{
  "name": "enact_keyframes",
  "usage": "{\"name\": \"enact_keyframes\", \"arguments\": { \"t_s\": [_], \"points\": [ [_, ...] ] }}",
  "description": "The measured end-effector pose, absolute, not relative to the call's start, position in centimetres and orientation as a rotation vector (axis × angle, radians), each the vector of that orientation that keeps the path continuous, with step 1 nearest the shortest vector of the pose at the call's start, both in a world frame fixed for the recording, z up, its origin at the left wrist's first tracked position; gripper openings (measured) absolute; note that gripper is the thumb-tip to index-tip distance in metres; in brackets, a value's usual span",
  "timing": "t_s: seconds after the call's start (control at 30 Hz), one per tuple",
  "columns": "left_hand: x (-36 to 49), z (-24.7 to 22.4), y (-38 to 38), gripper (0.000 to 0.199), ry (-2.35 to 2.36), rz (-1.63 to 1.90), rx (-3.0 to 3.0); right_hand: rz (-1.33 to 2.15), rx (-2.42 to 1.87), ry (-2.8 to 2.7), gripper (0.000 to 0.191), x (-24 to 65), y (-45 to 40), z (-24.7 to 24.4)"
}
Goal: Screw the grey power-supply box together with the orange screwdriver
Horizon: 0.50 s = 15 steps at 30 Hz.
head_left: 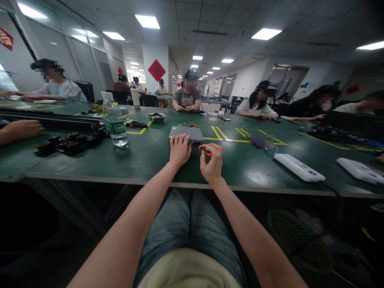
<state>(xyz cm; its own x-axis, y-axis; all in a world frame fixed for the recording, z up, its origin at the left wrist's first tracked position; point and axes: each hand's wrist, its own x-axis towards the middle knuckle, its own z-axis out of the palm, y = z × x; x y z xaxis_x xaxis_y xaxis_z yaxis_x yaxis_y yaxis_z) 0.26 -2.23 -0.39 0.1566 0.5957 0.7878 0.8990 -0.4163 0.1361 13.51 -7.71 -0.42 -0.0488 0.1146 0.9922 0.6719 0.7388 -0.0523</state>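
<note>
A pale shirt (189, 272) is nearest, with the blue jeans (190, 224) just beyond it and a bare forearm reaching forward on either side to the green desk (144, 162). Near the desk's front edge sits a grey box (186, 131), some coloured wires (188, 125) showing at its far side. The left hand (180, 150) is laid over the box's near part, fingers slightly bent and close together on its top. The right hand (212, 162), closed in a pinch between thumb and fingers, has hold of a black and orange cable (206, 151) just beside the box's near right corner (whether the cable's tip touches the box, I cannot tell).

To the left of the box stand a clear bottle (115, 124) with a green label, upright, and a spread of black parts (70, 143); a metal bowl (156, 117) with dark bits in it and a black tool (137, 125) lie farther back. Yellow tape (220, 133) marks the desk, and two white power strips (299, 167) lie well off to the right. Across the desk a person (187, 96) in a grey top has both hands low at the far edge, and another person's hand (25, 129) rests at the far left
</note>
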Motion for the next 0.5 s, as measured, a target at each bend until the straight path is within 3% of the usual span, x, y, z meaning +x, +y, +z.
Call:
{"name": "enact_keyframes", "arguments": {
  "t_s": [0.27,0.5],
  "points": [
    [0.26,-0.43,-2.16,0.036,-1.419,-1.139,-2.067,-0.578,-0.68,-1.592,0.025,13.55,-7.73,-0.37],
    [0.23,-0.41,-2.15,0.036,-1.42,-1.142,-2.076,-0.502,-0.629,-1.551,0.033,13.4,-7.73,-0.41]
  ]
}}
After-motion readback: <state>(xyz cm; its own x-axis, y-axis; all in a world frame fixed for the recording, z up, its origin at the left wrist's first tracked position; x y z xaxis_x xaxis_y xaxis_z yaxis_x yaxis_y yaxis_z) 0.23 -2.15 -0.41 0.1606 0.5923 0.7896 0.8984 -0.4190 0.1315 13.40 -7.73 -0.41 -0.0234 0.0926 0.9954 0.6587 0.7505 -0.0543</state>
